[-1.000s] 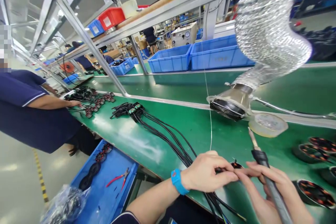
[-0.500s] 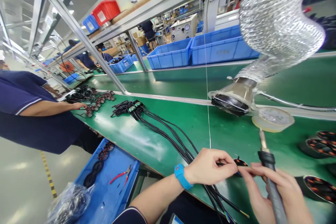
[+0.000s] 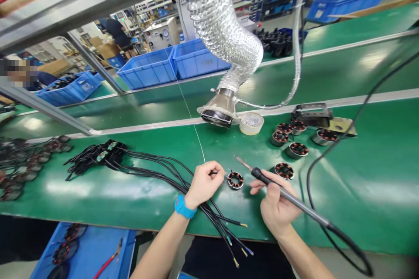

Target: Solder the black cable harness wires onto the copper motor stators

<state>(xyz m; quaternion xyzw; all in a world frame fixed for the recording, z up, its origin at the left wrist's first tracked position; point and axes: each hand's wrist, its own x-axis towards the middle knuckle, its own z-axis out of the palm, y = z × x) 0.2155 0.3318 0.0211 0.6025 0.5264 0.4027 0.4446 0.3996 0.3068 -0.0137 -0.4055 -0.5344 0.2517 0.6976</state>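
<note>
My left hand (image 3: pixel 207 181), with a blue wristband, pinches the end of a black cable just left of a round copper-wound coil (image 3: pixel 235 180) on the green table. My right hand (image 3: pixel 278 202) is closed around a soldering iron (image 3: pixel 284 192), whose tip points up and left above the coil. Black cables (image 3: pixel 157 172) run from a dark bundle (image 3: pixel 111 152) at the left, pass under my left wrist and end in bared coloured wires near the table's front edge. A thin pale strand (image 3: pixel 198 137) comes down to my left hand.
A fume hood (image 3: pixel 218 111) on a silver duct hangs behind the coil, beside a round tub (image 3: pixel 251 123). More coils (image 3: pixel 297 150) stand at the right. A black cord (image 3: pixel 309 183) loops there. A blue bin (image 3: pixel 88 253) with red-handled pliers is at lower left.
The view has swung right. My hands have moved apart; the right one now holds the iron tilted left, away from my left fingers. The coil between them has come into full view.
</note>
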